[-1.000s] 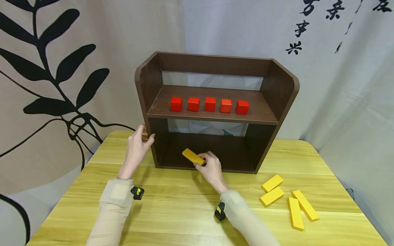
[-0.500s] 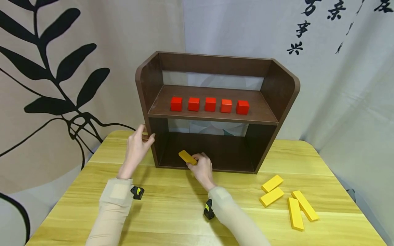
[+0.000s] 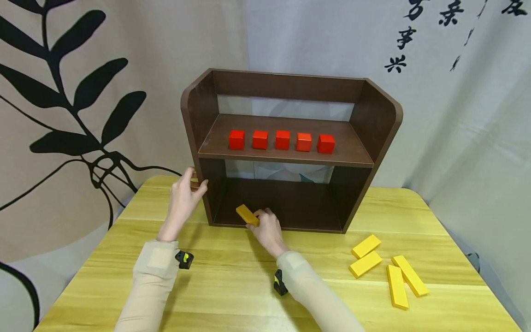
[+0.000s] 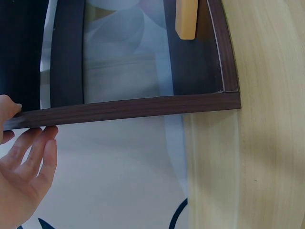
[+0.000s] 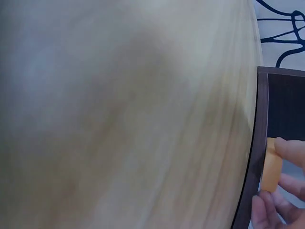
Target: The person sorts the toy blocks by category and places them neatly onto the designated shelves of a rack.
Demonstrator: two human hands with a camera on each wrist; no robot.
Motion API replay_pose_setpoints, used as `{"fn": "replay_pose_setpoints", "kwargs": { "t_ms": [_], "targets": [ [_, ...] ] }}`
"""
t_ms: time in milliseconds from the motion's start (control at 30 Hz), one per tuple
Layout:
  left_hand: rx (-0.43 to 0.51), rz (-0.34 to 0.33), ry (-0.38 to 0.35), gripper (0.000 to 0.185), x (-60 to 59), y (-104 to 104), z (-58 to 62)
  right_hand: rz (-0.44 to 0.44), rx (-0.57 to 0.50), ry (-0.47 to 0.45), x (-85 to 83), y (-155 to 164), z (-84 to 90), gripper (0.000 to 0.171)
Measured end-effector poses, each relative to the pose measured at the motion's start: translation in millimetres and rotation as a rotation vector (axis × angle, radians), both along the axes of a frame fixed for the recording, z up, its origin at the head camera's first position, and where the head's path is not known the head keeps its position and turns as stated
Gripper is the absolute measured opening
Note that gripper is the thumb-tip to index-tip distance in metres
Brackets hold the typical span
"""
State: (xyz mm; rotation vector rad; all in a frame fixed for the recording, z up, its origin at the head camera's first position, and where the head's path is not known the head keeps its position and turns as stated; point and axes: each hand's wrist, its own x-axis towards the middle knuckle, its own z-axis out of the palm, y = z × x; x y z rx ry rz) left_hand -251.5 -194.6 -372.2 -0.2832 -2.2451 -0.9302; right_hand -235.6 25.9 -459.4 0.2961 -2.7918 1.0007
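A dark brown two-tier shelf [image 3: 286, 158] stands on the table. My left hand [image 3: 185, 199] holds its left side panel [image 4: 119, 109], the thumb on one face and the fingers on the other. My right hand [image 3: 267, 232] pinches a yellow block [image 3: 247, 215] between thumb and fingers at the front of the lower compartment. This long block slants, its far end pointing left into the compartment. In the right wrist view the same yellow block [image 5: 271, 167] lies close over the shelf's front edge.
Several red cubes [image 3: 282, 140] stand in a row on the upper tier. To the right, on the wooden table [image 3: 224, 286], lie several more yellow blocks [image 3: 398, 287]. A patterned curtain [image 3: 166, 55] hangs behind the shelf.
My right hand has moved left along the lower compartment with the yellow block and slightly down. The left hand has stayed on the side panel.
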Motion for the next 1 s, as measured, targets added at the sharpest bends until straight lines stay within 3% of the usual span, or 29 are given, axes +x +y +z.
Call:
{"fn": "replay_pose_setpoints", "kwargs": {
  "t_ms": [133, 233, 367, 500, 1000],
  "targets": [
    [-0.002, 0.003, 0.000, 0.025, 0.1, 0.2, 0.4, 0.089, 0.068, 0.010, 1.5, 2.9, 1.6, 0.039],
    [-0.005, 0.004, -0.004, 0.025, 0.7, 0.8, 1.0, 0.195, 0.214, 0.061, 4.3, 8.9, 3.5, 0.040],
    [-0.004, 0.002, -0.012, 0.025, 1.5, 1.8, 1.9, 0.356, 0.425, 0.285, 6.9, 20.4, 2.6, 0.036],
    [-0.002, 0.002, -0.010, 0.025, 1.5, 1.8, 2.3, 0.456, 0.539, 0.452, 7.5, 29.6, 1.6, 0.030],
    [0.005, -0.003, 0.001, 0.026, 1.0, 0.3, 0.3, 0.491, 0.627, 0.337, 15.9, 19.0, 7.4, 0.044]
  ]
}}
